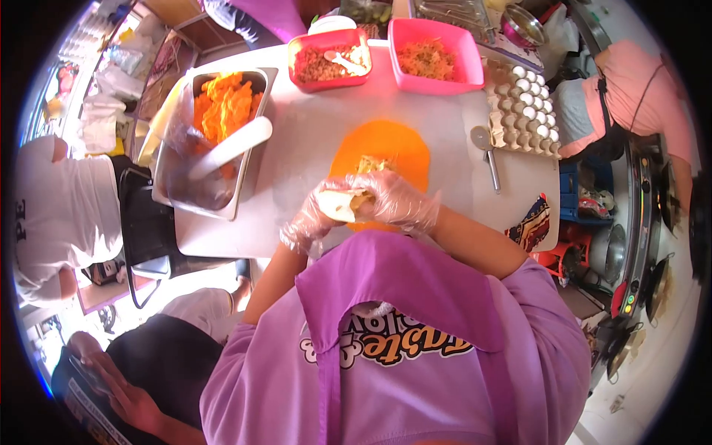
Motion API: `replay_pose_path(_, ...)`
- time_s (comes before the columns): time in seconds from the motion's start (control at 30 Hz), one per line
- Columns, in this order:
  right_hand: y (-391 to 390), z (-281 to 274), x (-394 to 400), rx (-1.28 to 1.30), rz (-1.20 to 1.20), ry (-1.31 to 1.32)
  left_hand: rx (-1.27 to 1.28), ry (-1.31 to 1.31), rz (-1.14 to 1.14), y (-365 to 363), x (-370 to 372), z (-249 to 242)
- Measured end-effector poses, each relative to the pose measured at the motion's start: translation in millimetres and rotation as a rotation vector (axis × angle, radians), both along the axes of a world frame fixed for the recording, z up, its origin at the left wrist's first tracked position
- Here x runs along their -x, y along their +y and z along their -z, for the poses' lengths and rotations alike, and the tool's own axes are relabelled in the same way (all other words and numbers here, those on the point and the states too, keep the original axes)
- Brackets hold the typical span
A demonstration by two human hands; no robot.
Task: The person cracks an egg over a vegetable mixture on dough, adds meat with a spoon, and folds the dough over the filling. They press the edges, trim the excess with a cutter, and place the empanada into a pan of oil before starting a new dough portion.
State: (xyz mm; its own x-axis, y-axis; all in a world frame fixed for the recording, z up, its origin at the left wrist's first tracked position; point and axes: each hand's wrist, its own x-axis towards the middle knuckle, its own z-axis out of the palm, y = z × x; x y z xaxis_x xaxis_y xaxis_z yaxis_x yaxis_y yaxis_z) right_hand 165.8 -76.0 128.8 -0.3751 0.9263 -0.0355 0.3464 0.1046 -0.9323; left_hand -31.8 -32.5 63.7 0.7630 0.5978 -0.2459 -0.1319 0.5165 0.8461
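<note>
An orange sheet of dough [404, 148] lies flat on the table in front of me, with a small heap of shredded filling [374, 163] on it. Both my hands wear clear plastic gloves and meet over the near part of the dough. My left hand [315, 211] is closed around the left side of a white, shell-like thing that looks like a cracked egg [341, 208]. On its other side, my right hand [397, 199] has its fingers curled against it. The gloved fingers partly hide the egg and the filling.
A steel pan [241, 178] holds orange dough and a white paddle [237, 147]. Behind are a red tub [300, 80] and a pink tub [475, 70] of fillings. An egg tray [512, 133] and a metal scoop [493, 167] are at right. Other people stand or sit around.
</note>
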Motion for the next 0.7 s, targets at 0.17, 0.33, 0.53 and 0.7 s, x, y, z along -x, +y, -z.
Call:
replay_pose_path(0.17,1,18,-1,-0.011,0.035,0.044,-0.023,0.064,-0.137,-8,5,19)
replay_pose_path(0.33,-2,18,5,-0.107,0.233,-0.108,-0.002,0.135,-0.115,-1,-3,-3)
replay_pose_path(0.53,1,24,4,-0.388,0.33,-0.297,0.065,0.177,-0.247,-6,-8,10)
replay_pose_path(0.7,-2,28,4,-0.346,0.318,-0.376,0.079,0.211,-0.236,-6,-11,9)
